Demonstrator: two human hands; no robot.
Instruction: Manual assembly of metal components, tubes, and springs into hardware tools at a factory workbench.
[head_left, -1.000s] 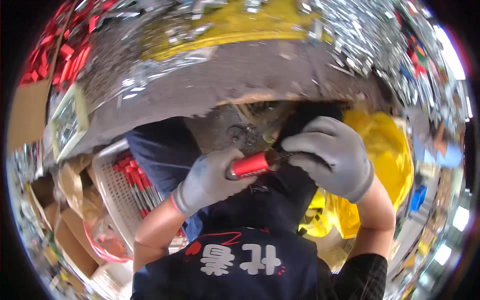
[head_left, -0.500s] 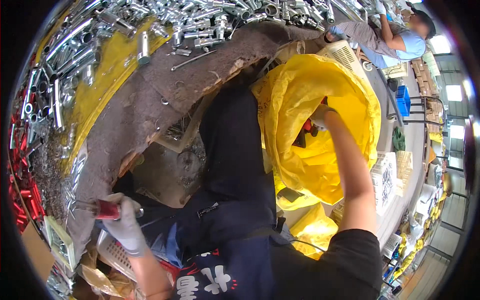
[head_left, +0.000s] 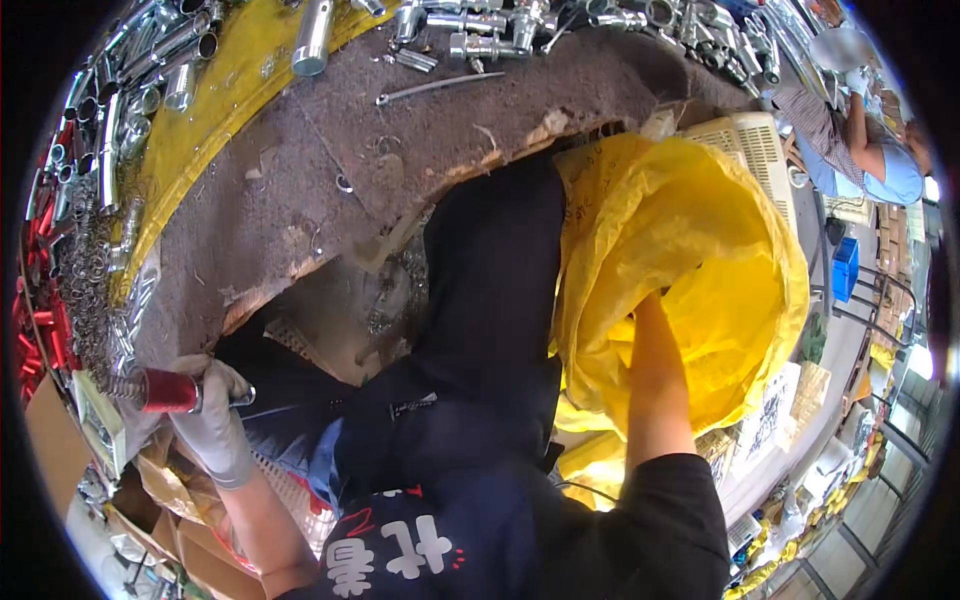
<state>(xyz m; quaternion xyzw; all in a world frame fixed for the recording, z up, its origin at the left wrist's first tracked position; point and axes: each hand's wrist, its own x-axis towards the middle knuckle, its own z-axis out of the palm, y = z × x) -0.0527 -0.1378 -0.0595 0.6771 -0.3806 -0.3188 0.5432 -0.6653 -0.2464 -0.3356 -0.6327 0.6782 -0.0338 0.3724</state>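
Observation:
My left hand (head_left: 213,410), in a pale glove, is closed around a red metal cylinder (head_left: 170,391). A spring-like coil sticks out of the cylinder's left end and a short silver piece out of its right end. My right forearm (head_left: 659,375) reaches down into a large open yellow sack (head_left: 735,365) at the right. The sack's folds hide my right hand, so its fingers and anything in them cannot be seen.
A worn brown-grey carpeted bench (head_left: 290,190) curves ahead, bearing chrome tubes and fittings (head_left: 485,35), a long thin silver rod (head_left: 440,88) and loose springs. Red tubes (head_left: 42,310) lie far left. A cream plastic crate (head_left: 735,140) stands behind the sack. Another person (head_left: 865,150) works at the far right.
My right hand has gone deeper into the sack and out of sight; red pieces beside it no longer show. My left hand still grips the red cylinder. The whole view has shifted.

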